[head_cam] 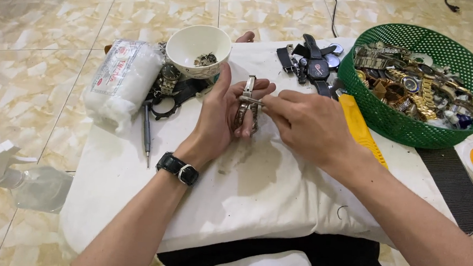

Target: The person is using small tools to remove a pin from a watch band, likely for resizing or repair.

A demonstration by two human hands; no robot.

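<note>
Shiny metal watch bracelet (247,103); matt white cloth cover (244,188), stained; glossy ceramic bowl (198,49); green plastic mesh basket (412,127).

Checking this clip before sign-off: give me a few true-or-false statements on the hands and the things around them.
1. The left hand holds a metal watch bracelet. True.
2. The green basket is full of cotton. False: it holds watches; the cotton roll lies at the left.
3. The white bowl is upside down. False: it stands upright with small parts inside.
4. The right hand pinches a thin tool at the bracelet. True.
5. A screwdriver lies on the white cloth. True.
</note>
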